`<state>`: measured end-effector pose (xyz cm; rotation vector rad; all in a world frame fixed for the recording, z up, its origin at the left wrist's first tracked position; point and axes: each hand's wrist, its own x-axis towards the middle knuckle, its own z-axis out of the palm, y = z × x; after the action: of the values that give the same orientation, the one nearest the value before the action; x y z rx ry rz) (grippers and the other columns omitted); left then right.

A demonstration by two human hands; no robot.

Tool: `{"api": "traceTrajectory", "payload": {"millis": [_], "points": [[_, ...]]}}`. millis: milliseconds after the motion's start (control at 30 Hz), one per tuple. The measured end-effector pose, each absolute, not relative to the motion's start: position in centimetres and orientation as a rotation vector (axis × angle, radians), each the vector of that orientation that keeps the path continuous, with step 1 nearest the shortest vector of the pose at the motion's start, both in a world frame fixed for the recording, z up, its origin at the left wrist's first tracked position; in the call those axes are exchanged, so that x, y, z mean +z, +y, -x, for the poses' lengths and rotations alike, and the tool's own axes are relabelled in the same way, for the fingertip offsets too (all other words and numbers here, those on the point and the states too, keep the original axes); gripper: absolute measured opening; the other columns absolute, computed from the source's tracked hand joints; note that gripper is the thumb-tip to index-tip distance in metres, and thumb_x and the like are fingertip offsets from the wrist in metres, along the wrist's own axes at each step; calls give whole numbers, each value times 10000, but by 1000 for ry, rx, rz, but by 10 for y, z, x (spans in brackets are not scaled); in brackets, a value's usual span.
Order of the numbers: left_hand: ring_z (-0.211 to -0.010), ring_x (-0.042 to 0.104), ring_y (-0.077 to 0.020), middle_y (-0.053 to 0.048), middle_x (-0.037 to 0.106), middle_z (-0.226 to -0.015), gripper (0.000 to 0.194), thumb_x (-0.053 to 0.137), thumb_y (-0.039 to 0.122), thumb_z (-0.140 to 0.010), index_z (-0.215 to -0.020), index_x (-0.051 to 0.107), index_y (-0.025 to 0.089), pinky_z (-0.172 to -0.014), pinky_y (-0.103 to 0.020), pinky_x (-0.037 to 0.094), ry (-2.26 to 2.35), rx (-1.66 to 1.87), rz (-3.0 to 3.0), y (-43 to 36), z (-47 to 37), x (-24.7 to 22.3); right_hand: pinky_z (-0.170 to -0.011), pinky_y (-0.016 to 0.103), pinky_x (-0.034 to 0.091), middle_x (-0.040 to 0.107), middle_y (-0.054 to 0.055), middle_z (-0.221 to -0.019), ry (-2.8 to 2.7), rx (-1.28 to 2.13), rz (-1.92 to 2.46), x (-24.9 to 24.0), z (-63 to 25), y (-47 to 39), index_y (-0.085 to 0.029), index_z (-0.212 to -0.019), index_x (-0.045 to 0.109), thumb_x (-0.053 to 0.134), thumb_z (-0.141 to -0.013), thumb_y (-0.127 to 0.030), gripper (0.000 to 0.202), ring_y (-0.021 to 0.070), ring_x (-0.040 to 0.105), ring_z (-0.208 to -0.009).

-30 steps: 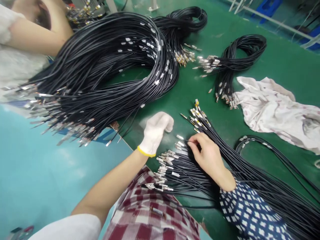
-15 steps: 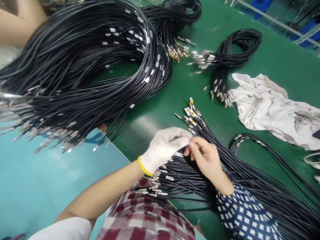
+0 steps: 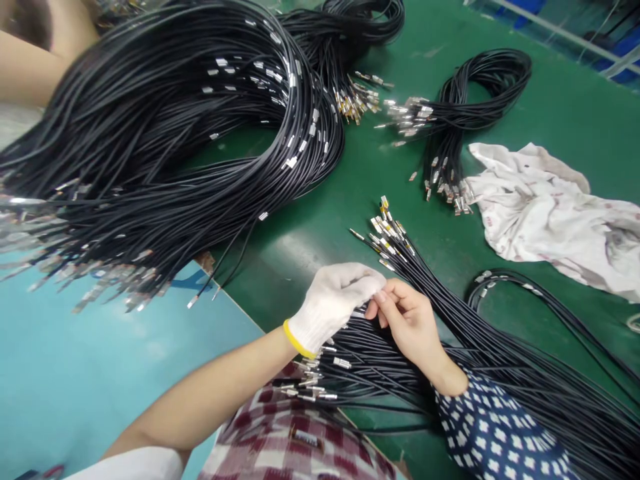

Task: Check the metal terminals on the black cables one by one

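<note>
My left hand (image 3: 333, 300), in a white glove with a yellow cuff, is closed in a pinch above the green table. Its fingertips meet those of my bare right hand (image 3: 407, 320), which is also pinched. Whatever lies between the fingertips is too small to make out. Beneath both hands lies a bundle of black cables (image 3: 370, 367) with metal ends pointing left. Just beyond my right hand, a second cable bundle (image 3: 435, 283) runs from the middle of the table to the lower right, its metal and yellow tips spread out.
A large looped heap of black cables (image 3: 200, 180) covers the left, overhanging the table edge. Coiled cables (image 3: 480, 113) lie at the back right, near a crumpled white cloth (image 3: 545, 207). Another person's arm (image 3: 35, 67) is at the upper left.
My left hand has moved slightly right and its fingers have closed more over the contact point. My right hand keeps its pinch. The view has shifted a little.
</note>
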<state>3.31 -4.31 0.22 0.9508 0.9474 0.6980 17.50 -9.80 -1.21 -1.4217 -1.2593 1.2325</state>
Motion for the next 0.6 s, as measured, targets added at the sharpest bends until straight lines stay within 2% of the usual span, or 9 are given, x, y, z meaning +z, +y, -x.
{"api": "traceTrajectory", "payload": {"millis": [200, 400, 600], "points": [[-519, 524, -92, 7, 587, -552, 157, 639, 247, -810, -735, 718, 134, -496, -211, 398, 973, 699, -944, -44, -35, 2, -445, 226, 374, 662, 10, -588, -1238, 1226, 1437, -14, -175, -98, -198, -696, 599, 592, -965, -472, 384, 99, 477, -436], [-474, 496, -76, 20, 563, -506, 167, 639, 257, -815, -723, 701, 132, -460, -199, 354, 967, 696, -935, -45, -36, 1, -445, 221, 367, 658, 6, -583, -1203, 1235, 1404, -16, -174, -97, -199, -699, 581, 603, -961, -474, 380, 95, 475, -437], [-449, 507, -74, 23, 566, -497, 160, 648, 256, -807, -710, 683, 134, -441, -195, 364, 948, 701, -921, -44, -38, -1, -444, 225, 372, 661, 6, -584, -1187, 1252, 1397, -17, -174, -96, -203, -702, 567, 601, -949, -519, 402, 99, 474, -437]]}}
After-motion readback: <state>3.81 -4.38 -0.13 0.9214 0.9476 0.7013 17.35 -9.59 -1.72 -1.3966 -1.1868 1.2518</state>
